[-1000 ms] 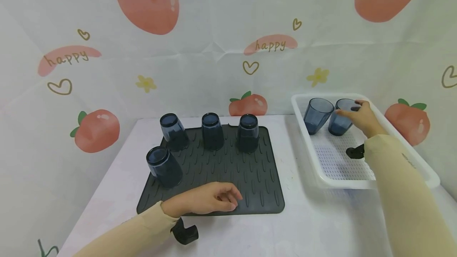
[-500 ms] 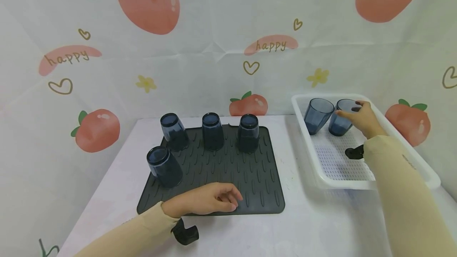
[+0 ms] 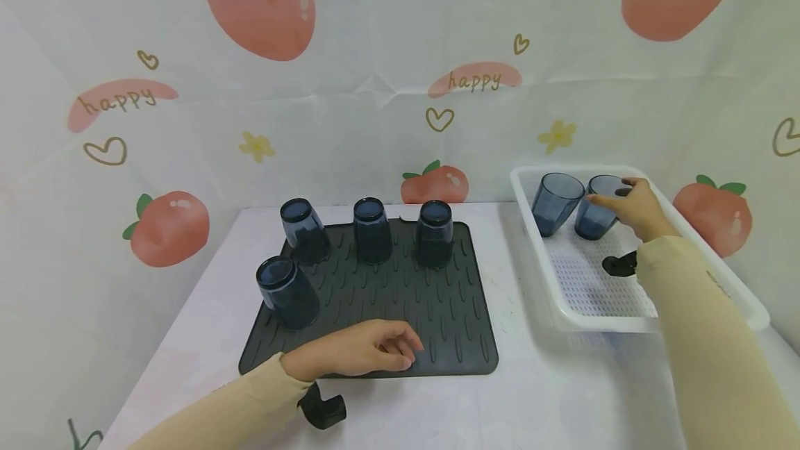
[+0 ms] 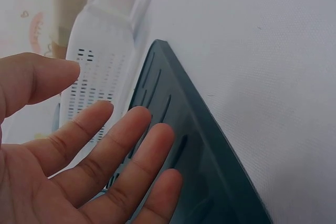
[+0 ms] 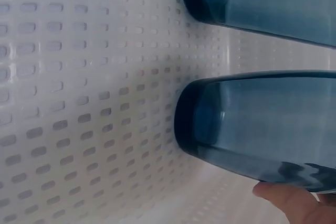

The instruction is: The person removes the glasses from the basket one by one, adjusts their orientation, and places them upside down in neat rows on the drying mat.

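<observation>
Blue glass tumblers (image 3: 373,238) are standing: four, seemingly done, inverted on the black ribbed mat (image 3: 378,297), two remaining in the far-right white perforated basket (image 3: 609,323), right hand (image 3: 636,210) gripping one, left hand (image 3: 370,347) hanging loose.

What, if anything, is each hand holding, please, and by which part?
The right hand holds a blue tumbler near its rim; the left hand holds nothing.

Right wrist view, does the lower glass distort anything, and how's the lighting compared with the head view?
Right wrist view: dim, greyish light; dark, wavy shapes in the lower blue drinking glass beside the right hand, probably its fingers warped through it. Head view: brighter, with a soft shadow on the tabletop beside the white plastic basket.
</observation>
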`<state>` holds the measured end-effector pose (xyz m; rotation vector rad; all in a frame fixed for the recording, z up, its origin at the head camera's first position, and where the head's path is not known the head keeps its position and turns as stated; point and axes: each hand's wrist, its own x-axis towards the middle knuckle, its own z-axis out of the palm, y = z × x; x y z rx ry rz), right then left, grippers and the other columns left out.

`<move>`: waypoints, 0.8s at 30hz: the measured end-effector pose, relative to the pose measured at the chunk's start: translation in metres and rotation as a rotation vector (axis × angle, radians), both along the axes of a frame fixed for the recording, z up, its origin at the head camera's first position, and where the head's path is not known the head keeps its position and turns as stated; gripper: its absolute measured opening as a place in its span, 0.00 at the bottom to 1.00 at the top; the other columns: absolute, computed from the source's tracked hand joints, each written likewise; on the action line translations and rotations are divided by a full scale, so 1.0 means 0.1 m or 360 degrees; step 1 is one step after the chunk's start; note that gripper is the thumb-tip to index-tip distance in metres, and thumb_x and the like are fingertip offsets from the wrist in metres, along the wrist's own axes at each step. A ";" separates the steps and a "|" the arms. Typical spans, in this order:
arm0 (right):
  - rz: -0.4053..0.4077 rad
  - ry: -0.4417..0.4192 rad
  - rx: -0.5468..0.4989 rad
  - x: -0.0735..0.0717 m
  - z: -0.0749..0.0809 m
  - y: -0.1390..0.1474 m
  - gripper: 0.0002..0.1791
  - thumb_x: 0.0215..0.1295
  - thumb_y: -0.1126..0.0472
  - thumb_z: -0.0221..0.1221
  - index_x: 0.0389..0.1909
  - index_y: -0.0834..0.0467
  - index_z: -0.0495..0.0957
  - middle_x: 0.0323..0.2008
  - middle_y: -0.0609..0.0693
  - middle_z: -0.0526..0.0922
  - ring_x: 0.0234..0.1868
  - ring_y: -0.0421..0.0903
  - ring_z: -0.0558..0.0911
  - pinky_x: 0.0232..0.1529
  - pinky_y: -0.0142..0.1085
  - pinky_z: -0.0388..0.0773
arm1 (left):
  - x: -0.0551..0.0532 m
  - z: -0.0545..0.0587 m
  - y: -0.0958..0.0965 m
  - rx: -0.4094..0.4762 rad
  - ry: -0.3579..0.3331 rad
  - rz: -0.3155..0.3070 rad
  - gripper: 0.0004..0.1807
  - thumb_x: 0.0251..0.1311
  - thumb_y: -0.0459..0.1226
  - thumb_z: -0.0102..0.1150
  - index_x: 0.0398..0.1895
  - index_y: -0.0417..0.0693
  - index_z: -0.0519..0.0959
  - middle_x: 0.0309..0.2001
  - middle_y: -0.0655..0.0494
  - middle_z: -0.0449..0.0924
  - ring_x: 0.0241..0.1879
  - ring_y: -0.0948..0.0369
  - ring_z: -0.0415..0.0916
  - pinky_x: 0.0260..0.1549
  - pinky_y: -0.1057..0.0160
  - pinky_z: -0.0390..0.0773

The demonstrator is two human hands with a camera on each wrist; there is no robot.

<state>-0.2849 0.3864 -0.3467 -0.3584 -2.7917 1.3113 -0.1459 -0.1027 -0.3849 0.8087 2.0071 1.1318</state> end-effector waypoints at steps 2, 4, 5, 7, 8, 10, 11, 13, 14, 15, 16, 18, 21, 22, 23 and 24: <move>0.0006 -0.0013 0.0000 0.01 0.02 -0.01 0.60 0.63 0.41 0.60 0.72 0.73 0.32 0.71 0.77 0.42 0.67 0.74 0.58 0.63 0.63 0.62 | 0.00 0.00 -0.01 -0.0001 0.0008 -0.0001 0.12 0.67 0.37 0.56 0.52 0.46 0.77 0.45 0.53 0.82 0.41 0.69 0.79 0.42 0.70 0.78; 0.0005 -0.0033 0.0005 0.01 0.04 -0.01 0.61 0.62 0.41 0.61 0.72 0.74 0.33 0.71 0.77 0.42 0.66 0.74 0.59 0.62 0.62 0.63 | 0.00 0.00 -0.01 -0.0001 0.0009 -0.0005 0.13 0.68 0.37 0.56 0.52 0.45 0.77 0.46 0.52 0.82 0.41 0.69 0.79 0.42 0.70 0.78; 0.0000 -0.0049 0.0014 0.01 0.05 -0.01 0.61 0.61 0.40 0.61 0.72 0.74 0.34 0.70 0.77 0.43 0.66 0.74 0.60 0.62 0.62 0.63 | 0.00 0.01 -0.01 0.0004 0.0007 -0.0005 0.13 0.68 0.37 0.56 0.52 0.44 0.77 0.46 0.52 0.82 0.41 0.68 0.79 0.42 0.70 0.78; -0.0009 -0.0088 0.0036 0.02 0.07 -0.01 0.62 0.60 0.39 0.61 0.72 0.74 0.35 0.69 0.78 0.45 0.64 0.74 0.62 0.61 0.63 0.64 | 0.01 0.02 -0.01 0.0004 0.0000 -0.0003 0.13 0.67 0.37 0.56 0.52 0.43 0.77 0.45 0.51 0.82 0.41 0.68 0.79 0.42 0.70 0.78; -0.0012 -0.0105 0.0049 0.03 0.08 0.00 0.62 0.59 0.38 0.61 0.72 0.74 0.35 0.69 0.79 0.47 0.63 0.74 0.63 0.61 0.63 0.64 | 0.01 0.02 -0.01 0.0004 -0.0007 0.0001 0.13 0.67 0.37 0.56 0.52 0.44 0.77 0.45 0.51 0.82 0.41 0.68 0.79 0.42 0.70 0.78; -0.0009 -0.0132 0.0075 0.04 0.10 0.00 0.62 0.59 0.37 0.61 0.72 0.75 0.36 0.68 0.79 0.49 0.62 0.74 0.66 0.60 0.63 0.65 | 0.01 0.03 -0.01 -0.0004 -0.0014 0.0011 0.13 0.67 0.37 0.56 0.52 0.44 0.77 0.45 0.52 0.82 0.41 0.68 0.79 0.42 0.70 0.78; -0.0005 -0.0144 0.0085 0.05 0.12 0.00 0.62 0.59 0.37 0.61 0.72 0.75 0.37 0.67 0.80 0.50 0.61 0.74 0.67 0.60 0.64 0.65 | 0.02 0.03 -0.01 -0.0010 -0.0015 0.0017 0.12 0.67 0.37 0.56 0.52 0.45 0.77 0.45 0.52 0.82 0.41 0.68 0.79 0.41 0.70 0.78; 0.0012 -0.0165 0.0097 0.07 0.14 0.00 0.62 0.59 0.37 0.61 0.71 0.77 0.37 0.67 0.80 0.50 0.61 0.74 0.67 0.59 0.63 0.66 | 0.02 0.03 -0.02 -0.0022 -0.0014 0.0025 0.12 0.67 0.37 0.57 0.52 0.46 0.77 0.45 0.53 0.82 0.40 0.68 0.79 0.41 0.70 0.78; 0.0021 -0.0180 0.0097 0.08 0.16 0.00 0.62 0.59 0.37 0.61 0.71 0.77 0.38 0.67 0.80 0.49 0.61 0.74 0.66 0.60 0.63 0.66 | 0.02 0.03 -0.02 -0.0027 -0.0014 0.0028 0.12 0.67 0.37 0.57 0.52 0.46 0.77 0.45 0.53 0.82 0.41 0.68 0.79 0.42 0.70 0.78; 0.0035 -0.0197 0.0096 0.09 0.17 0.01 0.63 0.59 0.37 0.61 0.71 0.77 0.37 0.68 0.80 0.48 0.62 0.74 0.65 0.60 0.63 0.65 | 0.02 0.03 -0.02 -0.0028 -0.0013 0.0028 0.12 0.67 0.37 0.57 0.52 0.46 0.77 0.45 0.53 0.82 0.41 0.68 0.79 0.42 0.70 0.78; 0.0049 -0.0214 0.0098 0.10 0.19 0.01 0.63 0.59 0.37 0.61 0.70 0.78 0.37 0.68 0.81 0.47 0.62 0.74 0.65 0.60 0.63 0.65 | 0.02 0.02 -0.02 -0.0026 -0.0011 0.0027 0.12 0.67 0.37 0.57 0.52 0.46 0.77 0.45 0.53 0.82 0.41 0.68 0.79 0.42 0.70 0.78; 0.0078 -0.0262 0.0099 0.12 0.20 0.03 0.64 0.59 0.35 0.60 0.70 0.78 0.36 0.68 0.81 0.43 0.62 0.75 0.65 0.60 0.64 0.64 | 0.02 0.03 -0.01 -0.0019 -0.0008 0.0022 0.12 0.67 0.36 0.56 0.52 0.45 0.77 0.45 0.52 0.82 0.41 0.68 0.79 0.42 0.70 0.78; 0.0118 -0.0311 0.0092 0.15 0.21 0.07 0.65 0.59 0.34 0.59 0.71 0.76 0.33 0.69 0.81 0.39 0.61 0.76 0.65 0.61 0.63 0.63 | 0.02 0.04 -0.01 -0.0008 -0.0006 0.0014 0.13 0.67 0.36 0.56 0.52 0.43 0.77 0.45 0.51 0.82 0.41 0.68 0.79 0.41 0.70 0.78; 0.0129 -0.0319 0.0086 0.16 0.22 0.09 0.65 0.59 0.34 0.59 0.71 0.76 0.33 0.69 0.81 0.38 0.62 0.76 0.64 0.60 0.63 0.64 | 0.03 0.05 -0.01 -0.0006 -0.0006 0.0013 0.13 0.67 0.36 0.56 0.52 0.43 0.77 0.45 0.51 0.82 0.41 0.68 0.79 0.41 0.70 0.78; 0.0133 -0.0327 0.0084 0.17 0.23 0.09 0.65 0.60 0.34 0.59 0.71 0.75 0.32 0.69 0.81 0.37 0.62 0.76 0.63 0.60 0.62 0.64 | 0.03 0.05 -0.01 -0.0007 -0.0010 0.0012 0.13 0.67 0.36 0.56 0.52 0.43 0.77 0.45 0.50 0.82 0.40 0.68 0.79 0.41 0.70 0.78; 0.0137 -0.0326 0.0068 0.18 0.23 0.10 0.64 0.60 0.34 0.59 0.72 0.74 0.32 0.69 0.81 0.36 0.64 0.76 0.61 0.60 0.61 0.66 | 0.03 0.06 0.00 -0.0008 -0.0011 0.0013 0.13 0.67 0.36 0.56 0.52 0.42 0.77 0.45 0.50 0.82 0.40 0.68 0.78 0.41 0.71 0.77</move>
